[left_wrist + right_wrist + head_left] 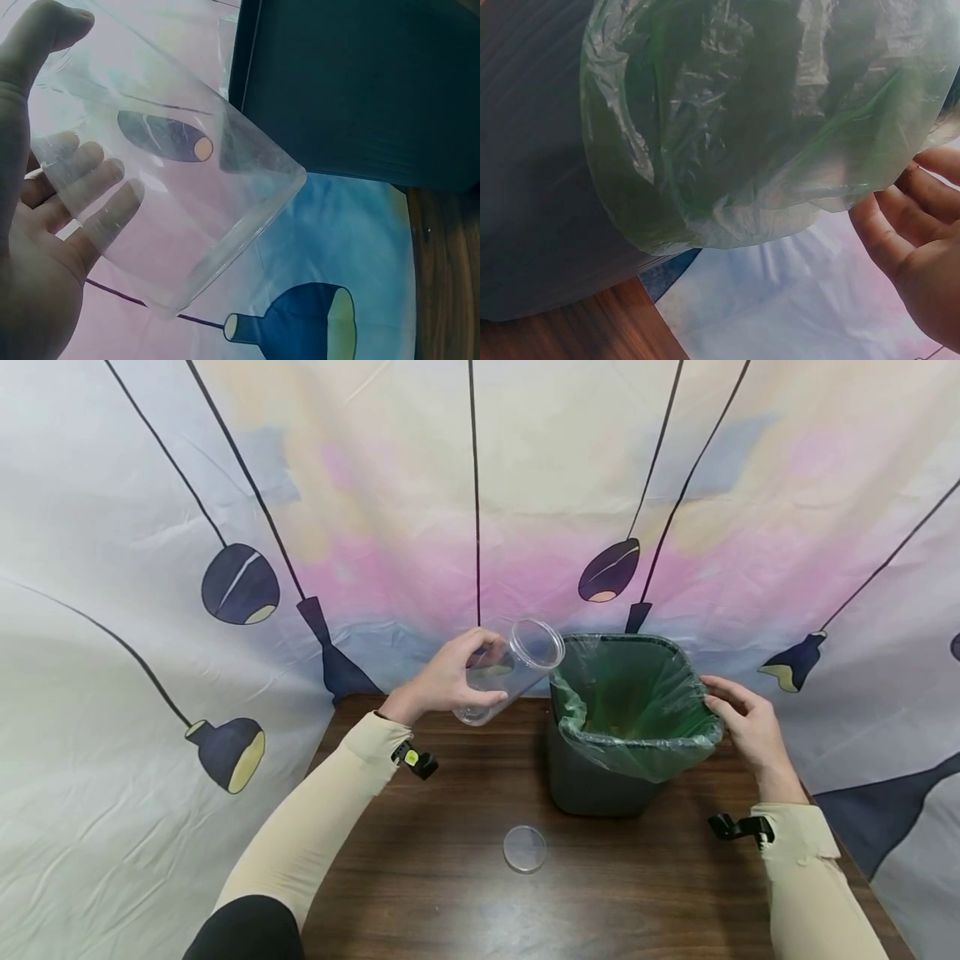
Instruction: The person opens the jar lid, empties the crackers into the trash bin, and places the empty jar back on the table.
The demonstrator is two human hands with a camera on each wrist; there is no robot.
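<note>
My left hand grips a clear plastic jar around its side, thumb on one face and fingers on the other. The jar is tilted, its open mouth up and to the right, overlapping the left rim of a dark trash bin in the head view. Through the see-through wall of the jar, the left fingers show and no contents appear. A green plastic bag lines the bin and folds over its rim. At the bin's right rim my right hand rests its fingertips against the bag edge, fingers only slightly bent.
A round clear lid lies flat on the brown wooden table, in front of the bin. Behind the table hangs a cloth backdrop printed with lamps. Small black wrist cameras sit on both cuffs.
</note>
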